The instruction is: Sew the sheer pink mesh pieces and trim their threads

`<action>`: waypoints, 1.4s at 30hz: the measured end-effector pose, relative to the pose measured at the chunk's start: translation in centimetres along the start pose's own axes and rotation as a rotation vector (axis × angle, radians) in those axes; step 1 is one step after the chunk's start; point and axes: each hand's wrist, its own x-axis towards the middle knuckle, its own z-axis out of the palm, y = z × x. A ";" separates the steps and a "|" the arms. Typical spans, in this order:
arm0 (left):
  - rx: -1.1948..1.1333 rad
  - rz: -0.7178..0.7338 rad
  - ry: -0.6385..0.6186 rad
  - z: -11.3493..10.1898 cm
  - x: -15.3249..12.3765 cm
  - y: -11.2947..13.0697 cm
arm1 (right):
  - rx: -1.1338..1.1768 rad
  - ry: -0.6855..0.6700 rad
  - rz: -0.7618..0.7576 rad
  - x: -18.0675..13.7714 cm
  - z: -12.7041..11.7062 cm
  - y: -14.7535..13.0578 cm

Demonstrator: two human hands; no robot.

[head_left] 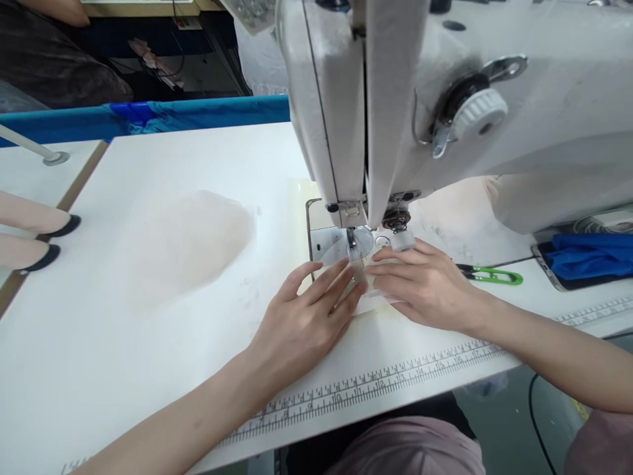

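Observation:
A thin, see-through piece of fabric (364,305) lies at the sewing machine's needle area, its outline hard to make out against the white table. My left hand (316,307) rests palm down with fingers spread, the fingertips on the fabric just in front of the presser foot (352,243). To the right of the foot, my right hand (425,284) has its fingers drawn together, with the fabric's edge at the thumb and fingertips. The metal needle plate (326,244) shows partly behind the fingers.
The white sewing machine (331,112) rises over my hands. Green-handled thread snips (497,275) lie right of my right hand, near a phone (548,267) under a blue cloth (593,257). A printed ruler (346,396) follows the front edge. Two skin-toned, black-tipped objects (34,237) reach in at left.

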 end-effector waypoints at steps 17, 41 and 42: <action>-0.023 -0.098 0.011 1.6 1.0 -1.7 | -0.123 0.091 0.008 0.7 1.9 1.6; -0.536 -0.430 -0.169 0.5 3.9 -4.3 | 0.090 0.255 0.270 0.8 2.9 2.2; -0.550 -0.413 -0.151 0.6 4.0 -4.4 | 0.089 0.261 0.273 0.8 2.9 2.2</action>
